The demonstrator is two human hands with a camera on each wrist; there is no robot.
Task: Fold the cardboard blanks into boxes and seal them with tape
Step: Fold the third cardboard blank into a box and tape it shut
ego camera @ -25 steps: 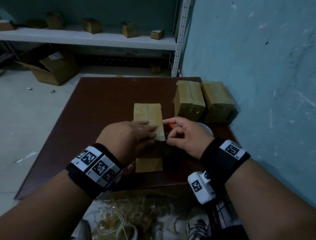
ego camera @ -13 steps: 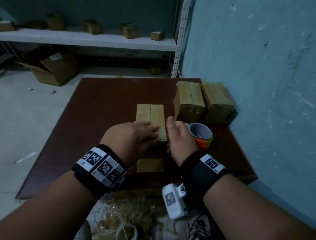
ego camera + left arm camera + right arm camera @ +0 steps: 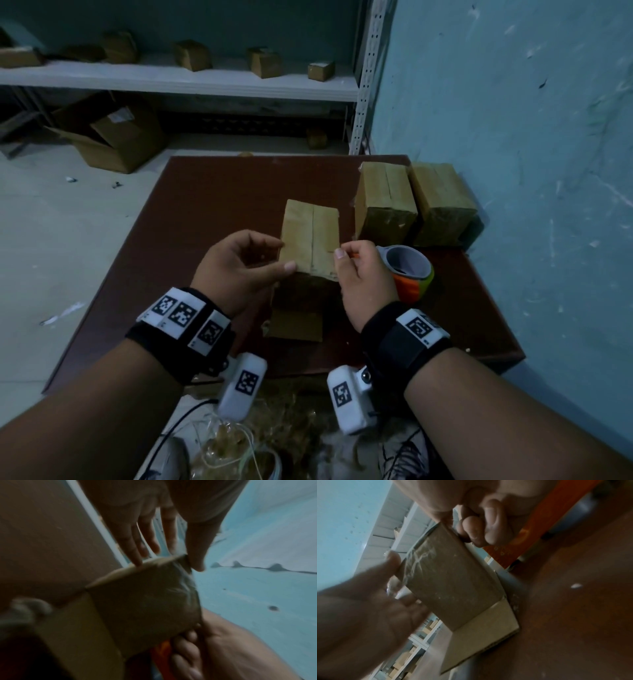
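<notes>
A small cardboard box (image 3: 310,240) stands mid-table with its top flaps closed along a centre seam and one lower flap lying out toward me. Clear tape wrinkles down its near side (image 3: 418,559). My left hand (image 3: 279,256) is at the box's left top edge, its fingers (image 3: 137,545) straight and touching that edge. My right hand (image 3: 349,263) is at the right edge, its thumb against the box. Its fingers (image 3: 481,531) curl round the orange and green tape roll (image 3: 411,274), whose orange side (image 3: 539,524) lies close behind them.
Two sealed boxes (image 3: 385,202) (image 3: 442,202) stand at the brown table's (image 3: 212,222) back right against the blue wall (image 3: 513,137). A shelf (image 3: 191,80) with small boxes and an open carton (image 3: 113,140) lie beyond. Loose packing scraps (image 3: 239,445) sit below the near edge.
My left hand has come off the box top and opened at its left edge. My right hand has turned thumb-up beside the box, with the tape roll now showing to its right.
</notes>
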